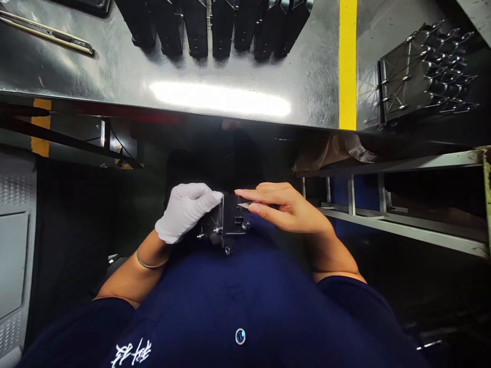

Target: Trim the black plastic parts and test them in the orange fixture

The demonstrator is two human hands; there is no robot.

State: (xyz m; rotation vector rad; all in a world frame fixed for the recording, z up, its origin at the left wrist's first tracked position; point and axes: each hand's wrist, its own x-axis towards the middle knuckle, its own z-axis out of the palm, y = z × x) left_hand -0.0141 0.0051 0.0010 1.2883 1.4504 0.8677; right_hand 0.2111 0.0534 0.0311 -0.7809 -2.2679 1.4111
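As the hands (187,210) (282,207) flank it, the black part (231,214) sits between them.

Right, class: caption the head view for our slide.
Gloved left hand grips a black part while the bare right hand holds a small pointed piece beside it, near a metal table.

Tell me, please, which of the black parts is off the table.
The black part held in the gloved left hand, before the shirt; the other black parts rest on the table.

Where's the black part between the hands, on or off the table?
Off: the gloved left hand holds the black part before the navy shirt, apart from the table.
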